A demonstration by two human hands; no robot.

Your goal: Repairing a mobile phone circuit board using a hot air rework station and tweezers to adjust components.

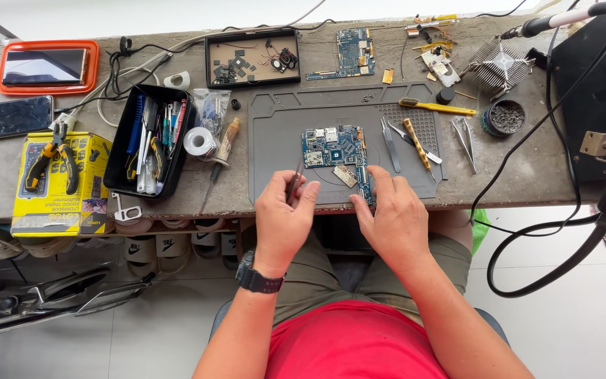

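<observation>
While left hand [283, 214] grip clamps tweezers [294, 180], blue circuit board [336, 149] just beyond, right hand [392, 216] fingers apart, touching board's edge.

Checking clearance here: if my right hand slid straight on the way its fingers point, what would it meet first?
Most likely the blue circuit board: the right hand points up the grey mat, fingertips already at the board's lower right edge. Height above it is unclear.

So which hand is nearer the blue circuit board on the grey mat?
Right hand: its fingers touch the blue circuit board's lower right edge. The left hand sits just below-left, holding a thin tool.
</observation>
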